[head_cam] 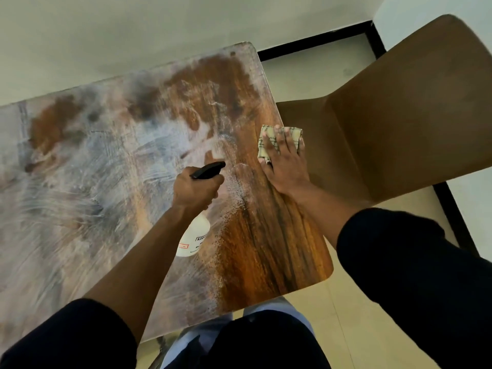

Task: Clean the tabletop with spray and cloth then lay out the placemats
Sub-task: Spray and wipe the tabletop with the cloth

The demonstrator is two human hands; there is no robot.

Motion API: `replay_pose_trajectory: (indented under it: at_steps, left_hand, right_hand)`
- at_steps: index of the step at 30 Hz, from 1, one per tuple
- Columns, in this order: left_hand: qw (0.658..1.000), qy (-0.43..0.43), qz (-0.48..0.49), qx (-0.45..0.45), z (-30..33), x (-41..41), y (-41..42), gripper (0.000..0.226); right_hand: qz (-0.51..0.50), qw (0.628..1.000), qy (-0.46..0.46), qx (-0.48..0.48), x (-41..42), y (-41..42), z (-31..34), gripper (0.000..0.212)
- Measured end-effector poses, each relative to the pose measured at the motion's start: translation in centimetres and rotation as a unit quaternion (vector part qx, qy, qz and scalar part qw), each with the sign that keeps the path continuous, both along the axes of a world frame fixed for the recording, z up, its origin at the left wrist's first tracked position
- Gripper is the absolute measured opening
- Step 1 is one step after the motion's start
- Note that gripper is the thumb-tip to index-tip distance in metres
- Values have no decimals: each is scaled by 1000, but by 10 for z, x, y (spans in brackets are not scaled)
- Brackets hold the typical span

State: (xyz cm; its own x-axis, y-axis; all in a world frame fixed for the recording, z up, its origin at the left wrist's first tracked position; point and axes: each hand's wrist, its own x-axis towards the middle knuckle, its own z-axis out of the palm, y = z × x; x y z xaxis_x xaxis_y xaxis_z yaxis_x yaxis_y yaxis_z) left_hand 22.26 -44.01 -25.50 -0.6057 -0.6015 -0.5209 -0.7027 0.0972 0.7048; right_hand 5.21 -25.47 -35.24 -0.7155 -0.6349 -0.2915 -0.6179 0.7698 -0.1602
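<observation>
My left hand [195,189] grips a white spray bottle [193,237] by its black trigger head, nozzle pointing toward the right part of the wooden tabletop [266,249]. Fine droplets speckle the wood just right of the bottle. My right hand [283,158] lies flat, fingers spread, pressing a folded beige checked cloth [267,139] onto the table's right edge; part of the cloth hangs past the edge. The left and middle of the tabletop look pale and streaky. No placemats are in view.
A brown moulded chair [399,115] stands close against the table's right side. White wall with a black skirting strip [314,46] runs behind. Pale floor tiles show under the table's near right corner, by my legs.
</observation>
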Motion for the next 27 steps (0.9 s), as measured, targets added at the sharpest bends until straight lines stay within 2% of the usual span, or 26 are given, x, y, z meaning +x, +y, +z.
replay_pose_trajectory:
  at_steps: [4,9,13,19,23,27]
  left_hand:
    - [1000,-14,-4,1,-6,6,-5,28]
    - [999,-28,-19,34,-13,16,-8,27]
    - [998,-47,-29,38,-19,27,-3,27]
    - [997,-51,-34,39,-24,44,8,25]
    - [997,-53,-18,56,-24,52,15,25]
    - [997,-54,-19,48,-24,56,20,31]
  right_hand:
    - [22,1000,3,0,26,14,0,69]
    - [105,994,1,-7,123,101,9,68]
    - [116,993,-7,-6,168,142,6,70]
    - [148,989,10,-13,111,88,7,69]
    - [125,992,-4,-16,76,31,8,68]
    - [86,996,-6,-1,88,19,9,67]
